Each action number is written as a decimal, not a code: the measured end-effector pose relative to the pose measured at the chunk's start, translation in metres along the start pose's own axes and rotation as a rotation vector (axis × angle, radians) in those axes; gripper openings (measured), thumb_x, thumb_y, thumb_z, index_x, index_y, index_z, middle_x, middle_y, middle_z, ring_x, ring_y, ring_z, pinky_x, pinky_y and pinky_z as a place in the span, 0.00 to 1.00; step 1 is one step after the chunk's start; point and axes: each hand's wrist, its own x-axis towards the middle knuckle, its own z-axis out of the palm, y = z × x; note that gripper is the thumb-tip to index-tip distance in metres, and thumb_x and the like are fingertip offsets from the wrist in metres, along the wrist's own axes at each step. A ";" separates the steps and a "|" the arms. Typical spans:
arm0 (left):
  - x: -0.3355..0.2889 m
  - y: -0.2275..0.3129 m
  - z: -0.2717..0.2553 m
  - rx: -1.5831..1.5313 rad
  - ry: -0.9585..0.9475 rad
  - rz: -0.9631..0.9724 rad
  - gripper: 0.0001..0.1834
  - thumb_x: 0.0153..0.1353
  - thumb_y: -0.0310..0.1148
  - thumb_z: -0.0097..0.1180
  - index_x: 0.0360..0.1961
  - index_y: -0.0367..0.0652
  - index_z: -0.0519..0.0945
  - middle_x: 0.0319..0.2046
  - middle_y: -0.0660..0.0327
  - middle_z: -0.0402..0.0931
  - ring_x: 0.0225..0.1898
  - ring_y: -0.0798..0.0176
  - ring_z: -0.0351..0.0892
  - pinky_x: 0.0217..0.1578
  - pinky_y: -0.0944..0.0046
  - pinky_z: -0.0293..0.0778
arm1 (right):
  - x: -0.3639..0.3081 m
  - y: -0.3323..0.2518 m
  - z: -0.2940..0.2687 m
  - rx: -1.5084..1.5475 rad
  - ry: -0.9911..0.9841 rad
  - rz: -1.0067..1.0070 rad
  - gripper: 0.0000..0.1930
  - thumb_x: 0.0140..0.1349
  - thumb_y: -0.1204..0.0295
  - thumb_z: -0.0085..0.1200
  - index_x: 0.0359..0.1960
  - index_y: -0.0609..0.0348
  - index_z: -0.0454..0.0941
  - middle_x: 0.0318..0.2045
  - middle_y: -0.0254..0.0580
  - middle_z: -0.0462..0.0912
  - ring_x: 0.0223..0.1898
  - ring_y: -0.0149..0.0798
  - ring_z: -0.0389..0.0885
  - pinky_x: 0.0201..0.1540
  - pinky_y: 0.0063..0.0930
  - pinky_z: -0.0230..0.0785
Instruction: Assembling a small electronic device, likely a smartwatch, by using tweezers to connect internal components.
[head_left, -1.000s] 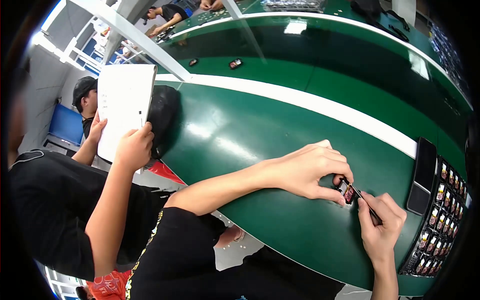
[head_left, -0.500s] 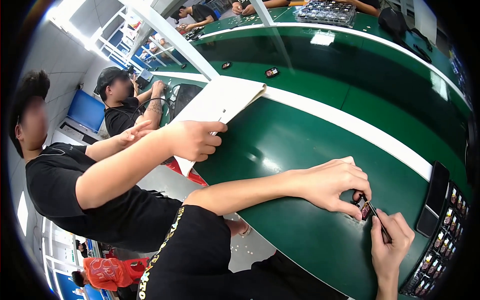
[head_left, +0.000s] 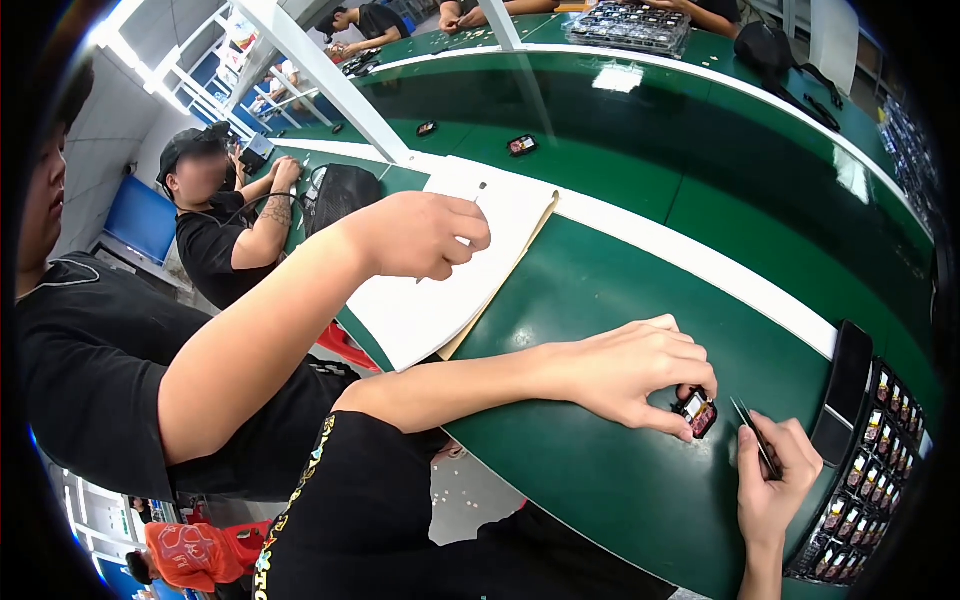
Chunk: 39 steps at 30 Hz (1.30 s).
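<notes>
My left hand (head_left: 645, 378) rests on the green table, its thumb and fingers pinching a small black electronic device (head_left: 703, 418). The device's inner side faces up, showing white and reddish parts. To the right, my right hand (head_left: 783, 468) grips black tweezers (head_left: 757, 436) between thumb and fingers. The tweezers' thin tips are slightly apart, point up and leftward, and stand a short way from the device.
A black tray (head_left: 868, 480) of several similar small units lies at the far right, beside a black phone-like slab (head_left: 840, 392). On my left a person's hand (head_left: 425, 235) holds a pen over white paper (head_left: 425, 300). Two small devices lie beyond the white ledge (head_left: 700, 250).
The tweezers have pulled away rightward from the device, which now shows more of its inner side. The neighbour's paper has come down flat onto the table. The view has shifted slightly.
</notes>
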 end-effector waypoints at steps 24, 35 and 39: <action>-0.006 0.011 0.010 0.313 0.125 0.004 0.24 0.71 0.44 0.72 0.61 0.43 0.82 0.48 0.58 0.77 0.45 0.54 0.82 0.47 0.53 0.75 | 0.004 0.004 0.004 -0.345 0.044 -0.115 0.12 0.68 0.84 0.67 0.51 0.69 0.89 0.35 0.46 0.80 0.31 0.45 0.81 0.34 0.39 0.73; -0.003 0.003 0.008 0.517 0.244 -0.154 0.34 0.70 0.37 0.71 0.73 0.36 0.76 0.68 0.45 0.75 0.60 0.45 0.85 0.56 0.46 0.82 | 0.005 0.003 0.005 -0.400 0.073 -0.109 0.14 0.68 0.82 0.67 0.54 0.68 0.87 0.40 0.47 0.82 0.39 0.48 0.81 0.43 0.42 0.76; -0.004 0.014 0.006 0.506 0.166 -0.157 0.36 0.67 0.40 0.73 0.72 0.35 0.77 0.67 0.44 0.75 0.59 0.44 0.85 0.56 0.46 0.81 | 0.006 0.004 0.003 -0.415 0.087 -0.156 0.13 0.69 0.80 0.68 0.54 0.68 0.87 0.42 0.51 0.84 0.45 0.53 0.84 0.54 0.46 0.77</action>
